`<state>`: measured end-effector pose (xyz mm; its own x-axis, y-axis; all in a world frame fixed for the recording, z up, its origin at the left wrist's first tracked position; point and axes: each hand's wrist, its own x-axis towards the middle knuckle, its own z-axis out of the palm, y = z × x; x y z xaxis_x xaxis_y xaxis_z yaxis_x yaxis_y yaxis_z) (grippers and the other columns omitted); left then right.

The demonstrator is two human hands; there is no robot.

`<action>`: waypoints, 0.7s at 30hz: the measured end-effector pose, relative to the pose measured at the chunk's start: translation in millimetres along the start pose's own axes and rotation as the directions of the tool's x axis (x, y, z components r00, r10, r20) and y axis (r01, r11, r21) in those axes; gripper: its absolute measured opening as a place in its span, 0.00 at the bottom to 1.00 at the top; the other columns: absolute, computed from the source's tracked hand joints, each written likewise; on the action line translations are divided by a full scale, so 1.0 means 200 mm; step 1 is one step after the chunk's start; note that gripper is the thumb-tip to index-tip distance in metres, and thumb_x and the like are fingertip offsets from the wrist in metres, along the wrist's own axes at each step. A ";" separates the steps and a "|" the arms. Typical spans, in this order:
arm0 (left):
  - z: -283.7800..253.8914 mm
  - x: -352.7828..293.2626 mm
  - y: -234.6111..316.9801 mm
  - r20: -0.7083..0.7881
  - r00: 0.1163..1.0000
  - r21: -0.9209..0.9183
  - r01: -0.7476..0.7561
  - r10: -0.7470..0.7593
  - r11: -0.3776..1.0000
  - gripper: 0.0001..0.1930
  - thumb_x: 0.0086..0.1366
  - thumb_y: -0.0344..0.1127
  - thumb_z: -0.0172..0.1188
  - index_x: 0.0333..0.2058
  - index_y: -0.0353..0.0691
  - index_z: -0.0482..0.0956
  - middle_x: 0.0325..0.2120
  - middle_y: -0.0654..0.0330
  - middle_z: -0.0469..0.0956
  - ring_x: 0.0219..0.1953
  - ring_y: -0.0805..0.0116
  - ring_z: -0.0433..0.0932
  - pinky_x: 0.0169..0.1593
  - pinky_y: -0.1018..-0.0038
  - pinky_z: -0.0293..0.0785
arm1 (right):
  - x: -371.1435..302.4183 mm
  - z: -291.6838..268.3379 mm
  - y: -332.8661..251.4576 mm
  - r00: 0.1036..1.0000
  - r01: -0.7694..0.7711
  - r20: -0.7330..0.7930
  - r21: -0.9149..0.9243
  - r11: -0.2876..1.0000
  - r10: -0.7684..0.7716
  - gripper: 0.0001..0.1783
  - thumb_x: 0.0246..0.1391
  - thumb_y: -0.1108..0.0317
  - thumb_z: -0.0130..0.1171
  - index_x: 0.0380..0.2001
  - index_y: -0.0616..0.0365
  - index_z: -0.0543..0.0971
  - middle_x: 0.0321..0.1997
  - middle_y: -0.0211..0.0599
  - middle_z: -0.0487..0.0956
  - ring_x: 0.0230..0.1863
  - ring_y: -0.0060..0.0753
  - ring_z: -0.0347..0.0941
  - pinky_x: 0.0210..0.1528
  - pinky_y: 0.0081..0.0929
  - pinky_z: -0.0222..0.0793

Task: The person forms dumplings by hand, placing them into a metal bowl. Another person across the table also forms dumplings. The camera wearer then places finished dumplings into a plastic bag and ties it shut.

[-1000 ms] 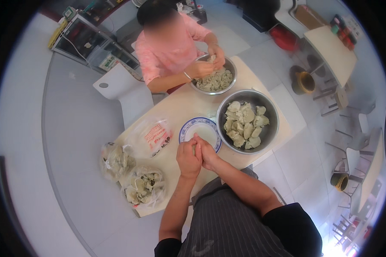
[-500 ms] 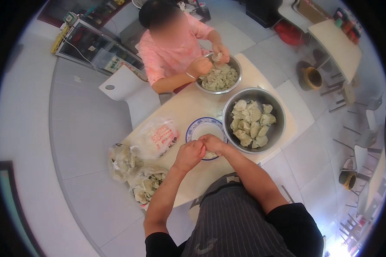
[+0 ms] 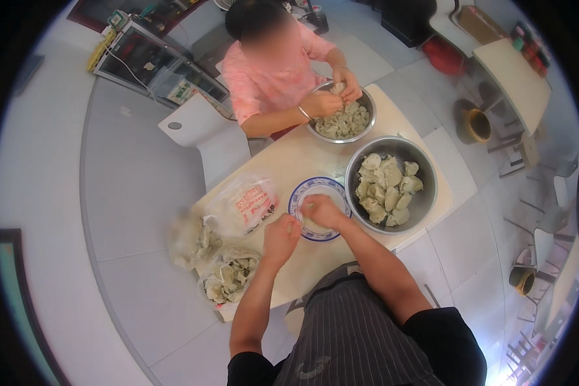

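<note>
My left hand [image 3: 282, 239] is closed, knuckles up, just off the near-left rim of a white plate with a blue patterned border [image 3: 342, 226]. Whatever its fingers may hold is hidden. Over the plate hangs my right hand [image 3: 323, 211], fingers curled inward and slightly blurred; I cannot make out what is in them. Some pale stuff lies in the plate, partly covered by that hand. Right of the plate stands a large steel bowl [image 3: 423, 199] holding several pale green, lumpy, folded pieces [image 3: 390, 183].
Across the table [image 3: 300, 271], a person in pink works with both hands over a second steel bowl [image 3: 370, 122] of smaller pale green pieces. Plastic bags [image 3: 251, 201] lie on the left, one with greenish scraps [image 3: 228, 280]. A white chair [image 3: 202, 125] stands at the far left.
My hands have come apart: the right is now over the plate, the left beside it. The other person's hands have drawn together. The whole view has shifted slightly.
</note>
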<state>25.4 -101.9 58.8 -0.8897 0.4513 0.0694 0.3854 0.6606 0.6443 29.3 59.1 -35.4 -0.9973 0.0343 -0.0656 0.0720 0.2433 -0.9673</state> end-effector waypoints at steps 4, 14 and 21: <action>-0.03 -0.02 -0.03 -0.063 0.936 -0.267 0.318 -0.346 0.910 0.05 0.62 0.31 0.55 0.31 0.35 0.75 0.23 0.54 0.79 0.27 0.61 0.79 0.34 0.68 0.72 | 0.00 -0.05 0.09 0.899 -0.365 -0.049 0.468 0.805 0.436 0.14 0.55 0.58 0.57 0.31 0.59 0.79 0.30 0.33 0.79 0.34 0.31 0.73 0.41 0.28 0.68; 0.36 0.12 0.09 0.088 0.877 -0.894 0.279 -0.472 0.351 0.22 0.69 0.43 0.46 0.55 0.33 0.70 0.54 0.53 0.69 0.57 0.65 0.65 0.61 0.70 0.58 | -0.03 0.17 -0.03 0.945 -0.072 -0.204 0.630 0.773 0.254 0.25 0.65 0.59 0.41 0.60 0.62 0.65 0.59 0.45 0.68 0.61 0.36 0.61 0.63 0.25 0.54; 0.34 0.17 0.02 0.166 0.804 -0.737 0.486 -0.572 0.469 0.14 0.65 0.41 0.55 0.38 0.34 0.72 0.38 0.57 0.74 0.42 0.69 0.71 0.49 0.71 0.66 | -0.07 0.19 -0.14 0.870 -0.245 -0.110 0.750 0.614 0.481 0.28 0.66 0.50 0.39 0.58 0.61 0.65 0.52 0.44 0.72 0.53 0.36 0.68 0.55 0.29 0.64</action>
<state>12.7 -43.8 12.0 -0.8946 0.0846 -0.4388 -0.4321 0.0873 0.8976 39.7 14.9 -17.8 -0.8306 0.2538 -0.4956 0.2754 -0.5863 -0.7618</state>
